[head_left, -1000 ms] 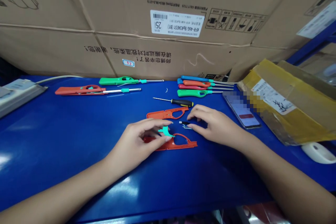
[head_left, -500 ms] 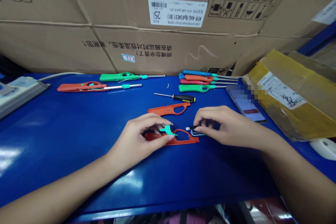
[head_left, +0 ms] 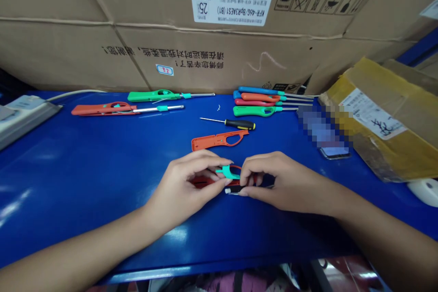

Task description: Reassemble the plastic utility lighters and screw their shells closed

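1. Far left: white power strip [head_left: 29,118] on the blue counter [head_left: 102,169].
2. Far side, left: orange-red lighter [head_left: 89,110] with bared metal tube; just beyond it, a green lighter [head_left: 143,96].
3. Near side, centre: left hand [head_left: 205,178], thumb and fingers narrowed, pinching a turquoise piece [head_left: 228,172] just above the counter.
4. Below this hand: red-orange shell half [head_left: 202,182], partly hidden by both hands.
5. Beyond the hands: second shell half [head_left: 208,140], orange, lying flat; a black-and-yellow screwdriver [head_left: 239,124] lies just past it.
6. Right of the turquoise piece: right hand [head_left: 265,180], fingertips closed on a black part [head_left: 234,189], white end pointing left.
7. Far side, right of centre: four lighters grouped together, the green-handled one [head_left: 253,111] nearest.
8. Right: partly blurred phone [head_left: 337,151], beside a yellow-taped box [head_left: 407,155].
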`<state>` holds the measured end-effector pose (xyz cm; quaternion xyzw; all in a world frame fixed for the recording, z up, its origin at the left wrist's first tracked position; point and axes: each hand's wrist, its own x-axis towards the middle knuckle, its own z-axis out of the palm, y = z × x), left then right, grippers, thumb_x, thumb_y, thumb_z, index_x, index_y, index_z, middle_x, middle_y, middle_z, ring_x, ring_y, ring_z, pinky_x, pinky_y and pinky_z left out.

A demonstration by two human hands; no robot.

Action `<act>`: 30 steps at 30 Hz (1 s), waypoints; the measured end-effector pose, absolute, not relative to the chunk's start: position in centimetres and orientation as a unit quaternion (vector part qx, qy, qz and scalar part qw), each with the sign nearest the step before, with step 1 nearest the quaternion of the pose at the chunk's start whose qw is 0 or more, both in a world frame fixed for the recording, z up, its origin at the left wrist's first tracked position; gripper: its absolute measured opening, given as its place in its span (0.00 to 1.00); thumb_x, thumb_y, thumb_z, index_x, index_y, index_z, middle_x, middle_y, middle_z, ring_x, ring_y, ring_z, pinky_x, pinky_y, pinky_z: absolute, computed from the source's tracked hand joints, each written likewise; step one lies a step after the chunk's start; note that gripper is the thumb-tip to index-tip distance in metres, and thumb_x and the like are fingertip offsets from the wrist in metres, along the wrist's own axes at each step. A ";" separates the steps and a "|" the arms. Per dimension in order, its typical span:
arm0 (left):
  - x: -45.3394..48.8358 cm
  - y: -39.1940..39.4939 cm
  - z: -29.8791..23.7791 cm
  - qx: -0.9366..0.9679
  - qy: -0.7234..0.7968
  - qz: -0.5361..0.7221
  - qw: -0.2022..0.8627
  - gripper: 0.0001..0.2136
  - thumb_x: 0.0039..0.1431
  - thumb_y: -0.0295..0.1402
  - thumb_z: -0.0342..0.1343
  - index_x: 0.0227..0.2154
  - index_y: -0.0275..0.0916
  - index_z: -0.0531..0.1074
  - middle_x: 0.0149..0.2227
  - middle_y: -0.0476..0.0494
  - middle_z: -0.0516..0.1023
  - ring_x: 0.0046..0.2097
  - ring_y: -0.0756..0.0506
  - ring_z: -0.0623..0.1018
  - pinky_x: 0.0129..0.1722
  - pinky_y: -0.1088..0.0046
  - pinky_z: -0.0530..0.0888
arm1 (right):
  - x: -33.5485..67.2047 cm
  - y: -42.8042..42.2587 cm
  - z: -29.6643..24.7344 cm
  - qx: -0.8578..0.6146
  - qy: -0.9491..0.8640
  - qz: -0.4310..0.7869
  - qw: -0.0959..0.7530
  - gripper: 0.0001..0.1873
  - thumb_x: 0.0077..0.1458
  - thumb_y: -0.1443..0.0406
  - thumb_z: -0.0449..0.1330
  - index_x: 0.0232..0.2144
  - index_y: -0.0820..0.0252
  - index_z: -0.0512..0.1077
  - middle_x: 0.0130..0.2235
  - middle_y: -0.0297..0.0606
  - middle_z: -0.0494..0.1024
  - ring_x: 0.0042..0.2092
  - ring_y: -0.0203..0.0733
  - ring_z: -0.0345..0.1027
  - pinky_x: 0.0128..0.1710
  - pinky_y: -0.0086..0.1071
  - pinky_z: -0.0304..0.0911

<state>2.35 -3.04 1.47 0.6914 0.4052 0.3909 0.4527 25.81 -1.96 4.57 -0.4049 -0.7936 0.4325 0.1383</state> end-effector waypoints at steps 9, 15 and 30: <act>2.6 -3.1 1.7 0.664 0.413 0.405 0.474 0.10 0.56 0.29 0.66 0.42 0.40 0.83 0.42 0.44 0.81 0.36 0.49 0.84 0.40 0.76 0.85 | 24.9 -2.0 3.7 -0.448 -0.617 0.608 0.222 0.12 0.52 0.68 0.68 0.38 0.57 0.71 0.35 0.31 0.76 0.37 0.34 0.72 0.39 0.29 0.70; 2.9 -3.3 1.9 0.680 0.394 0.389 0.481 0.11 0.59 0.30 0.62 0.44 0.41 0.83 0.42 0.42 0.82 0.34 0.49 0.83 0.34 0.79 0.84 | 24.9 -1.7 3.4 -0.454 -0.614 0.609 0.214 0.10 0.52 0.63 0.69 0.36 0.59 0.74 0.30 0.30 0.74 0.32 0.32 0.68 0.35 0.29 0.68; 2.5 -2.7 1.3 0.606 0.433 0.402 0.533 0.14 0.55 0.31 0.67 0.45 0.40 0.81 0.37 0.45 0.84 0.35 0.49 0.84 0.38 0.79 0.83 | 25.9 -1.1 4.5 -0.470 -0.751 0.418 0.199 0.08 0.60 0.63 0.63 0.29 0.59 0.74 0.31 0.32 0.77 0.31 0.33 0.67 0.32 0.29 0.63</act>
